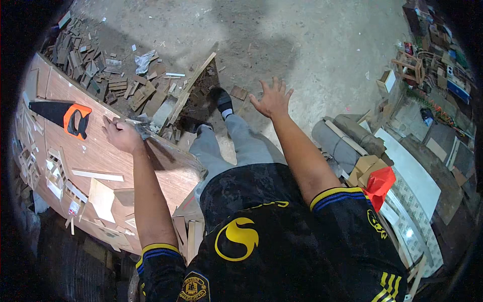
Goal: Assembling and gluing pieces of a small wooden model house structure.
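My left hand (pixel 122 135) is over the reddish wooden tabletop (pixel 126 173), near its edge, with fingers loosely bent and apart; I see nothing held in it. Left of it lies a handsaw (pixel 77 121) with an orange and black handle and a dark blade. Something grey and crumpled (pixel 143 130) shows just beside the wrist; I cannot tell whether it is on the table or below. My right hand (pixel 274 100) is stretched out in the air above the concrete floor, fingers spread and holding nothing.
A long plank (pixel 192 85) slants beside my feet. Scrap wood (pixel 143 95) litters the floor beyond the table. A pale strip (pixel 98 174), a cut board (pixel 102 200) and a small wooden frame (pixel 56 176) lie on the tabletop. Sheets (pixel 412 171) and a red bag (pixel 379 186) are at right.
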The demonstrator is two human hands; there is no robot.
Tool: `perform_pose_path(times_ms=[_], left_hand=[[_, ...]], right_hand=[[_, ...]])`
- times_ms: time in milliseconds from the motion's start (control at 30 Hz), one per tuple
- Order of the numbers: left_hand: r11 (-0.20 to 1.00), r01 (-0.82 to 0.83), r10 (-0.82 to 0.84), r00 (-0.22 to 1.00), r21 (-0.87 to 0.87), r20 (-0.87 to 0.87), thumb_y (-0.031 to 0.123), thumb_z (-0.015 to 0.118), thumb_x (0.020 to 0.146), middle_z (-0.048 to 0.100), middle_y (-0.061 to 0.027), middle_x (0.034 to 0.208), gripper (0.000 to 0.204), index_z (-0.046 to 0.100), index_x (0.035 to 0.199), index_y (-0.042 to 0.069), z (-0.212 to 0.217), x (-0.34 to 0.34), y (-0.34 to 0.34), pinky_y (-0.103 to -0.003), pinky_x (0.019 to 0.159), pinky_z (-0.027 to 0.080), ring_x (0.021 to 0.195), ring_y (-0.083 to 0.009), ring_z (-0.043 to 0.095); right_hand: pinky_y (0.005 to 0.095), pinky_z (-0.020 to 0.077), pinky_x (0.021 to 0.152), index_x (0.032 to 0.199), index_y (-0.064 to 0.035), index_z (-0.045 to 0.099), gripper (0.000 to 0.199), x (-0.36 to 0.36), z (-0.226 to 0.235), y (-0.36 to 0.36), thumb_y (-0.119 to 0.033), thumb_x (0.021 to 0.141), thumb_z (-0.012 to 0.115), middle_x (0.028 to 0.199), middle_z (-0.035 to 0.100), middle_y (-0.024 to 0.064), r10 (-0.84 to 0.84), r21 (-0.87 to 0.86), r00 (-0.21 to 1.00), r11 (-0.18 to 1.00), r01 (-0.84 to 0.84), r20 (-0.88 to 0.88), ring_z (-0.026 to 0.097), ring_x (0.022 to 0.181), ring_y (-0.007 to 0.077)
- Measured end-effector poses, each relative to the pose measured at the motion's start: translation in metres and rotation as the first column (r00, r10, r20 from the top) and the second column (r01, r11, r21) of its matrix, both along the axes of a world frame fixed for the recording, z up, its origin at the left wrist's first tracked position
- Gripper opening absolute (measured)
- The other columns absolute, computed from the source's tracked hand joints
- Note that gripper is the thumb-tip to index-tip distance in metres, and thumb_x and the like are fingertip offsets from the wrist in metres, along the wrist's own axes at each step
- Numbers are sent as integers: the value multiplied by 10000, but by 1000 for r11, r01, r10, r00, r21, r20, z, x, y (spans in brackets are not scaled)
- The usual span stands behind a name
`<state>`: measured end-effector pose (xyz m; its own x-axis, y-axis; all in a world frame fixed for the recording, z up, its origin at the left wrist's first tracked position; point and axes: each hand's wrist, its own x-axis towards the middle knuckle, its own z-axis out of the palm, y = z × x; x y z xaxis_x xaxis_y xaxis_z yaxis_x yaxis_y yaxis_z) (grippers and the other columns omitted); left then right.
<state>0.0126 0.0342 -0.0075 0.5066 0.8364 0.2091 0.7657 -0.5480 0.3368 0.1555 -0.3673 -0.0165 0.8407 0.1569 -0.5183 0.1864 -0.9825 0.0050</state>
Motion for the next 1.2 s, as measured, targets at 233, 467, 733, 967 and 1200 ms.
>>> perform_pose_path(times_ms=[233, 467, 733, 967, 1200], left_hand=[[1000, -3, 3, 1000, 3, 19, 165, 397, 859, 520, -99, 1397, 332, 653, 995, 2, -1, 0, 1, -480, 1086, 326, 1313, -418, 410], [1000, -9, 9, 1000, 1, 17, 174, 397, 864, 515, -97, 1402, 335, 650, 994, -2, 2, 1, -1, -485, 1095, 306, 1324, -410, 402], [999, -33, 34, 999, -13, 20, 177, 392, 856, 507, -87, 1412, 350, 654, 1005, -1, 2, 3, -2, -497, 1110, 274, 1334, -398, 394], [1000, -25, 25, 1000, 12, 0, 201, 396, 855, 515, -73, 1406, 371, 669, 1008, 1, 2, 2, -1, -480, 1094, 319, 1321, -398, 409], [999, -8, 8, 1000, 37, -15, 199, 404, 854, 528, -72, 1392, 390, 673, 1046, -7, 4, 2, -1, -445, 1084, 355, 1299, -398, 436]], right_hand=[[606, 353, 1004, 1237, -181, 598, 513, 8, -15, -2, -480, 820, 607, 1360, 474, 148, -121, 147, 978, 978, 146, -169, 383, 1313, 388], [523, 427, 983, 1225, -143, 609, 525, 0, -4, 10, -497, 839, 568, 1297, 516, 197, 36, 38, 998, 999, -34, -58, 503, 1193, 420], [582, 461, 888, 1247, -120, 579, 531, 6, -27, 15, -478, 857, 541, 1240, 574, 166, -16, 207, 936, 974, 94, -353, 594, 1070, 381], [409, 553, 728, 1122, -124, 602, 309, 15, -25, 19, -348, 927, 515, 1045, 613, 49, -488, 229, 247, 97, 969, -837, 618, 959, 196], [333, 507, 662, 1036, -99, 574, 256, 32, -19, 33, -313, 918, 498, 968, 577, 41, -604, 435, 296, -96, 895, -740, 562, 797, 157]])
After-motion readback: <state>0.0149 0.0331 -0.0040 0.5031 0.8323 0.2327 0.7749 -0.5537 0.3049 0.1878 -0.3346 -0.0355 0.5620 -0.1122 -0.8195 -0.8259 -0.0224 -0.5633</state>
